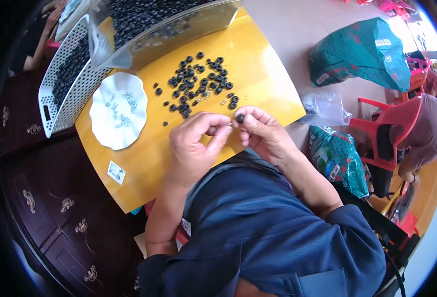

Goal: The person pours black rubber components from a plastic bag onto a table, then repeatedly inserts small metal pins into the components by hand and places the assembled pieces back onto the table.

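Observation:
My right hand [265,131] pinches a small black round part [240,118] between thumb and fingers. Close beside it, the thumb and forefinger of my left hand [196,141] are pressed together on a tiny metallic piece [229,124], too small to name exactly. The fingertips of both hands nearly meet above the near edge of the yellow table [154,148]. Just beyond them lies a loose spread of black ring-shaped parts [190,85], with a few tiny shiny bits among them. Left of this spread, a white wavy-rimmed plate [104,136] holds many small silvery pieces.
A clear bin [179,37] full of black parts stands at the table's far side. Next to it leans a white perforated basket [75,106] with more. Dark drawers [55,213] flank the left. Teal bags [357,54], a red chair [384,123] and another person [429,128] are at right.

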Motion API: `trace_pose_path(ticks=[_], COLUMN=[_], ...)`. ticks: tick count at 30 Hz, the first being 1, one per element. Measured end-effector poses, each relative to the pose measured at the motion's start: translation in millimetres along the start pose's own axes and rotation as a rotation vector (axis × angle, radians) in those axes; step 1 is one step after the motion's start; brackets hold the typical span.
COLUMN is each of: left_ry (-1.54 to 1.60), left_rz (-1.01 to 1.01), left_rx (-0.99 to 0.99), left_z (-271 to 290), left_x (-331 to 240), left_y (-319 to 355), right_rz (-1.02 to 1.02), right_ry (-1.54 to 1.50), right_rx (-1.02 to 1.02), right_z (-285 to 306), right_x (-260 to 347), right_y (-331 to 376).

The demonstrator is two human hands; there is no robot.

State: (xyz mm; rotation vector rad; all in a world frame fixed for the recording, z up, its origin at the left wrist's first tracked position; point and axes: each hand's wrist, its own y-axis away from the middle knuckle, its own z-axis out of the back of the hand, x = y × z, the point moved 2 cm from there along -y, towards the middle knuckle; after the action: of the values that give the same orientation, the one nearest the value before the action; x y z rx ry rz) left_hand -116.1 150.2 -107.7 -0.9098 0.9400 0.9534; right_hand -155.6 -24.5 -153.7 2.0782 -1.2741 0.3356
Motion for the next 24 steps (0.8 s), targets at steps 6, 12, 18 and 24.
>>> trace_pose_path(ticks=[6, 12, 18, 24], left_ry=[0.069, -0.018, -0.181, -0.129], left_rz=[-0.016, -0.082, -0.302, -0.28], left_rx=[-0.038, -0.045, -0.1, -0.05], left_z=[0.4, 2.3, 1.0, -1.1], left_x=[0.3, 3.9, -2.8, -1.2], left_y=[3.3, 4.8, 6.3, 17.0], right_rz=[0.016, 0.016, -0.014, -0.137], right_ry=[0.025, 0.034, -0.018, -0.074], right_rx=[-0.03, -0.036, -0.011, 0.036], right_z=[-4.8, -8.4, -8.2, 1.7], right_x=[-2.8, -6.2, -13.3, -21.7], right_y=[0.2, 1.4, 2.5, 6.5])
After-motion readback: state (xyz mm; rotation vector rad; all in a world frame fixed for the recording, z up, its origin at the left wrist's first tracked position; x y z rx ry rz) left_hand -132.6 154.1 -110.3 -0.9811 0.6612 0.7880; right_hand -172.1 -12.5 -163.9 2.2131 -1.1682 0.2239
